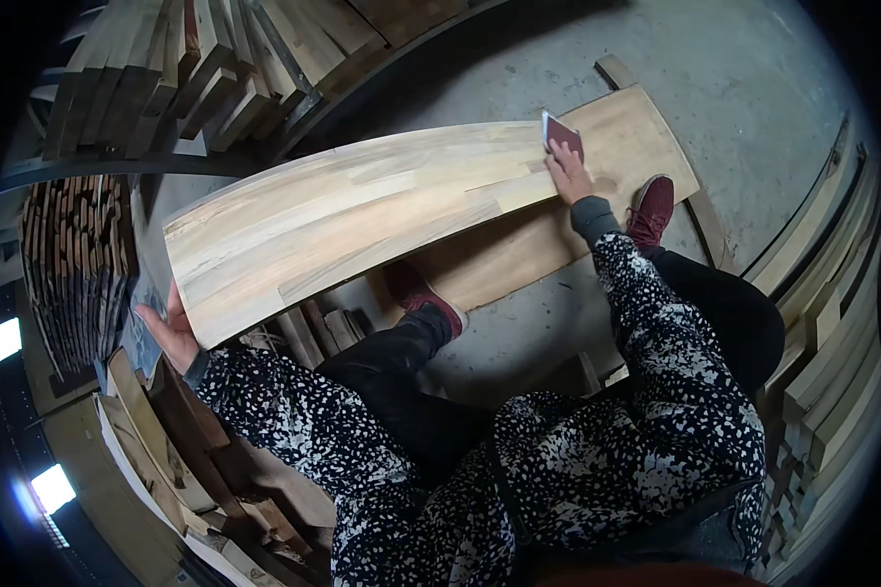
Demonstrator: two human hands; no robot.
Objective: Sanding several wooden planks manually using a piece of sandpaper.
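Note:
A long, pale wooden board [362,205], made of glued strips, slants across the view in front of me. My left hand [173,333] holds its left end; the thumb sticks out and the other fingers are partly hidden behind the end. At the board's right end, my right hand [570,174] has its fingers on a flat, dark red sanding block [564,135] with a light edge. That block stands tilted against the end of the board. Beneath lies a wider, browner wooden panel [646,132], partly covered by the pale board.
My red shoes [653,207] stand on or beside the lower panel, over a grey concrete floor [734,59]. Thick planks [215,78] fill a rack at the upper left. Stacked thin slats [78,264] stand at left, offcuts [196,440] lie lower left, and long timbers [837,323] line the right.

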